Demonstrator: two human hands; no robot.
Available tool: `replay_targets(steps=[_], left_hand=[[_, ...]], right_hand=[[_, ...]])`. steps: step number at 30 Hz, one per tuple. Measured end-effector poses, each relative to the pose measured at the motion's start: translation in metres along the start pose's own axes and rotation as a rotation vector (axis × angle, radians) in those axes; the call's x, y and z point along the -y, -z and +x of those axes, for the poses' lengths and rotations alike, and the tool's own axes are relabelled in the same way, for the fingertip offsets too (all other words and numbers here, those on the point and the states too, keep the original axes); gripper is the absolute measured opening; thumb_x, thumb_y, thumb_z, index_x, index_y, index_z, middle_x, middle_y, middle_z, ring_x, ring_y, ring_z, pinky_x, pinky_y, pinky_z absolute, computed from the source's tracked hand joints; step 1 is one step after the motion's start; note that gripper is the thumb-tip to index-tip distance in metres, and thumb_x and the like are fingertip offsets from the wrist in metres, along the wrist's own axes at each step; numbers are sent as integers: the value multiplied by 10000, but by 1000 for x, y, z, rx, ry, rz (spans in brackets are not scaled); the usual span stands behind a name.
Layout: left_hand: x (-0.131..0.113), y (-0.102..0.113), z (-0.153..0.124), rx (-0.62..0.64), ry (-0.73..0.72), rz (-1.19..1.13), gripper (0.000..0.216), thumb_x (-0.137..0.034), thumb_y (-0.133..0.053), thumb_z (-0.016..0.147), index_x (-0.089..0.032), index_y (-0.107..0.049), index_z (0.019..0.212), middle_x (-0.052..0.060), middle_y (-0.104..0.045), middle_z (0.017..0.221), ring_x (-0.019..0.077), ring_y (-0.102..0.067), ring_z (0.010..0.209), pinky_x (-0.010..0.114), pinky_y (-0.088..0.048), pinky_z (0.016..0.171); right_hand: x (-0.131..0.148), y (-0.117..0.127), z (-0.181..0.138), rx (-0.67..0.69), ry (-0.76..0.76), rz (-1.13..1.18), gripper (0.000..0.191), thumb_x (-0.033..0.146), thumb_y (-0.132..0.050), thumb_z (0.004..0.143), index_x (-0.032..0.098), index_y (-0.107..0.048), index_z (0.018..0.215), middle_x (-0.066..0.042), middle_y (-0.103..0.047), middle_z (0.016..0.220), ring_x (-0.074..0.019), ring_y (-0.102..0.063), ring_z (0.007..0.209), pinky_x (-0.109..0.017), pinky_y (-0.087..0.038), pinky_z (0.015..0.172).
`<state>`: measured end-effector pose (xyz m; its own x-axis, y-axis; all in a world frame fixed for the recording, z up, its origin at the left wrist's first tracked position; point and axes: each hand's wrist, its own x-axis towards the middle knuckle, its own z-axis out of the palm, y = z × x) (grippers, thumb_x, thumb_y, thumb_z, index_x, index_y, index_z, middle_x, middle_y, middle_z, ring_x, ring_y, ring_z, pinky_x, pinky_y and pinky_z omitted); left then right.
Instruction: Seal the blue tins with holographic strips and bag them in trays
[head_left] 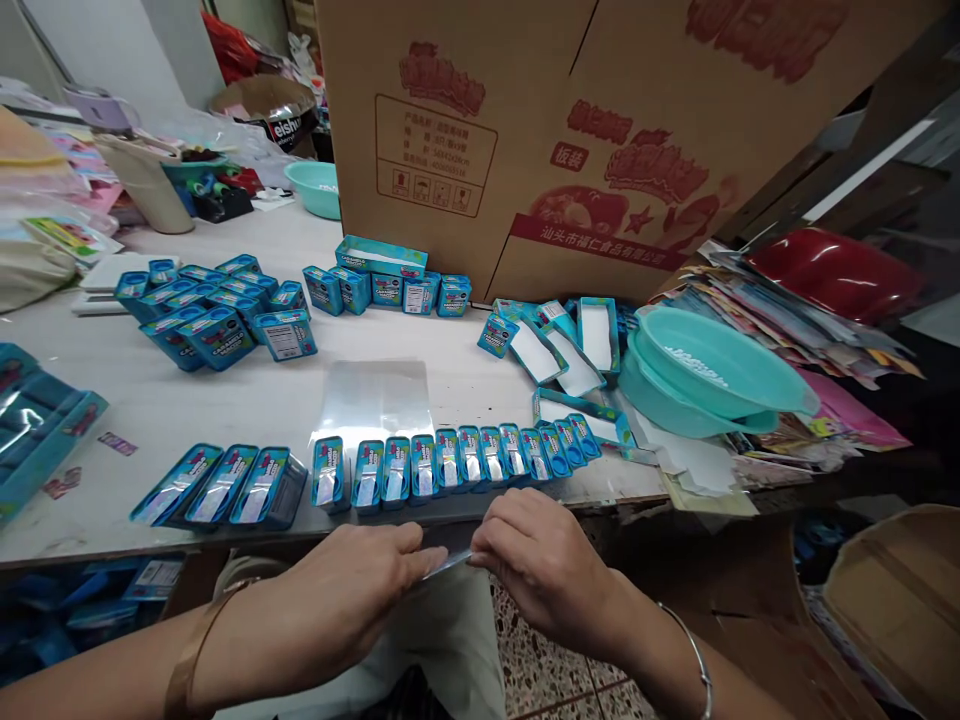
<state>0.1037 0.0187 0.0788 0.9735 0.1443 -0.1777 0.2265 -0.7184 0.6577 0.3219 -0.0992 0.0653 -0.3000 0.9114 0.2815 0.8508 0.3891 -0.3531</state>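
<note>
Just below the table's front edge, my left hand (341, 585) and my right hand (540, 560) are close together. Both are closed on a thin strip of transparent plastic film (448, 565) stretched between the fingertips; most of it is hidden. Beyond my hands stands a row of small blue caramel boxes (448, 460), side by side along the edge. Three more blue boxes (223, 485) stand to the left of that row. Flat on the table behind the row lies a stack of transparent sheets (375, 390).
A cluster of blue boxes (217, 310) stands at back left, with open blue trays (562, 350) at right. Turquoise basins (720, 365) sit near the right edge. A large cardboard carton (525, 130) walls off the back. A filled blue tray (45, 430) lies far left.
</note>
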Motion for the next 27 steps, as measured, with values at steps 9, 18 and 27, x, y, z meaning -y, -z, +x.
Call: replay_targets(steps=[9,18,27], left_hand=[[20,19,2,126,-27,-205,282,-355,-415,1013,-212,-647,942,32,-674,890,175,-621,780,255,-418,690],[22,25,-11,92,16,-135,304,-297,-365,1025,-216,-641,926,43,-675,903,176,-621,791,250,-434,722],[37,14,-12,-44,17,-489,410,-407,-608,929,-234,-600,1301,31,-686,989,166,-597,834,254,-474,742]], right_hand=[[-20,10,-8,42,-3,59,189,218,-458,1018,195,-605,901,-6,-597,752,-157,-506,724,-340,-333,727],[-29,39,-13,142,-120,67,169,205,-466,1006,224,-606,914,-9,-629,795,-175,-564,751,-364,-396,803],[7,-12,20,18,-6,155,192,199,-447,1003,194,-639,1008,-43,-642,812,-176,-554,734,-319,-374,626]])
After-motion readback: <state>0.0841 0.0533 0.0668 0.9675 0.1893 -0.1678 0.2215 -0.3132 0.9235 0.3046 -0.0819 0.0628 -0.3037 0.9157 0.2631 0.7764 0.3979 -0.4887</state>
